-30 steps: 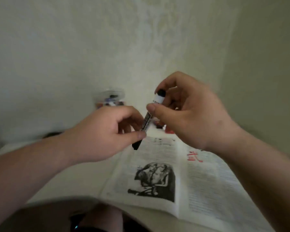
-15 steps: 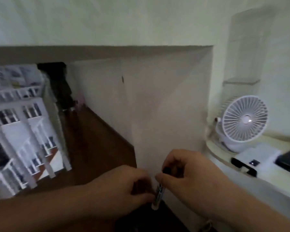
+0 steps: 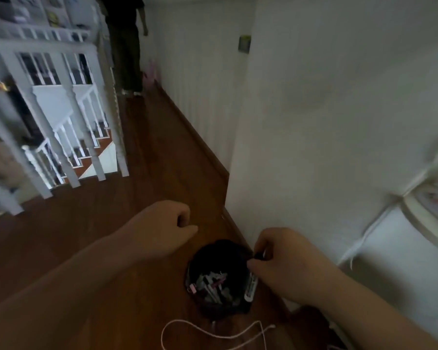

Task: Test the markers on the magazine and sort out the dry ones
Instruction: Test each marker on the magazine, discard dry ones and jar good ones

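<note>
Pinching marker (image 3: 251,286) in right hand (image 3: 285,265), barrel hanging below over bin (image 3: 213,250).

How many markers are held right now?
1: the marker pinched in the right hand, at the black bin. The left hand, fingers curled, shows none but could hide something.

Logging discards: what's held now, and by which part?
The right hand pinches a marker by its upper black end, over the bin's edge. The left hand is curled, showing nothing in it.
</note>
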`<state>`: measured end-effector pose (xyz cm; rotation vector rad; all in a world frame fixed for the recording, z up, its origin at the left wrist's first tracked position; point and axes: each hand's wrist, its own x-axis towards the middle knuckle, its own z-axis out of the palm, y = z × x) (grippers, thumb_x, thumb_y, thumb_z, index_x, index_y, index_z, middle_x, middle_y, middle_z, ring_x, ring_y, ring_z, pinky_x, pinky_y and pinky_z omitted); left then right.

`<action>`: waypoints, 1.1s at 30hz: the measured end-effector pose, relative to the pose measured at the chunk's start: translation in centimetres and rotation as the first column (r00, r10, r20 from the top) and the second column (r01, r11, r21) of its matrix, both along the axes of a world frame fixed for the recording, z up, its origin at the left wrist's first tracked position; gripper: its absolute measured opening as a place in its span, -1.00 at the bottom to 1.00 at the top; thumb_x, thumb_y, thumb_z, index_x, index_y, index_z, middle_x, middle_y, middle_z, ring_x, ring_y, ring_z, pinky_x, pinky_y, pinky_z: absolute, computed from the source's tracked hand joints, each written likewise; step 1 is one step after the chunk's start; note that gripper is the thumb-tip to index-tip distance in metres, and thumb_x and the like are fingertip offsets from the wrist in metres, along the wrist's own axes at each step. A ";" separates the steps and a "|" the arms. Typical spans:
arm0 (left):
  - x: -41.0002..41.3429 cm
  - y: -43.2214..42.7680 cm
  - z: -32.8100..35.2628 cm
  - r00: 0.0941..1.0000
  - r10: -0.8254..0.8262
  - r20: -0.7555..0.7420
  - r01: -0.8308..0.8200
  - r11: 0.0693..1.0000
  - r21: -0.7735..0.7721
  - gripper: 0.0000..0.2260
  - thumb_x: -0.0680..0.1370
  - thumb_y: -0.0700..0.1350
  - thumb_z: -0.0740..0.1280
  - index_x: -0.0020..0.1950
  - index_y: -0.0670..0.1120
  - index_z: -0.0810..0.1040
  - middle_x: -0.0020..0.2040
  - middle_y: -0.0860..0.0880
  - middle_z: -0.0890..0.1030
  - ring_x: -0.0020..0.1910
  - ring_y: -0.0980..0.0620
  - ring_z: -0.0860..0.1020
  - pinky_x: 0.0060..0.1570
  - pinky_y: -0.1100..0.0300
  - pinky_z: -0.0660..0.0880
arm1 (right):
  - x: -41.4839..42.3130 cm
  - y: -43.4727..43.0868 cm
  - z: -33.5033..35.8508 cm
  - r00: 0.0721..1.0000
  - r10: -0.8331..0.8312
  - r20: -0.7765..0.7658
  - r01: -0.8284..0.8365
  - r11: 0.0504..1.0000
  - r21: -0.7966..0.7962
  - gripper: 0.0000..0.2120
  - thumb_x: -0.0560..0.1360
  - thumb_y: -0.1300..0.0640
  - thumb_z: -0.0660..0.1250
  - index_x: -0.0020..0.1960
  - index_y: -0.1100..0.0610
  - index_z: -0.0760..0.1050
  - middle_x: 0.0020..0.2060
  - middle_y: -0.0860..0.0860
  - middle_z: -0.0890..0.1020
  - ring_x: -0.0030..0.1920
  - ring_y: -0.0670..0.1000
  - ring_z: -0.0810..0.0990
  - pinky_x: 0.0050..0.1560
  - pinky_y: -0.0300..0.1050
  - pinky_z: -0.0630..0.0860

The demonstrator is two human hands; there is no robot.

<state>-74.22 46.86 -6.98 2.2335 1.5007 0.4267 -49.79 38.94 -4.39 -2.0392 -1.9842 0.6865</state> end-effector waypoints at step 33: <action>25.9 -13.0 18.8 0.779 -0.570 -0.261 0.627 0.694 0.354 -0.82 0.61 0.05 0.32 0.14 0.07 0.64 -0.17 0.08 0.63 -0.14 0.04 0.57 -0.20 0.19 0.40 | 14.0 -16.4 14.3 0.927 -0.375 0.008 0.357 0.889 0.288 -0.84 0.48 0.13 0.33 -0.26 0.01 0.59 -0.35 -0.06 0.66 -0.35 -0.13 0.62 -0.27 -0.17 0.59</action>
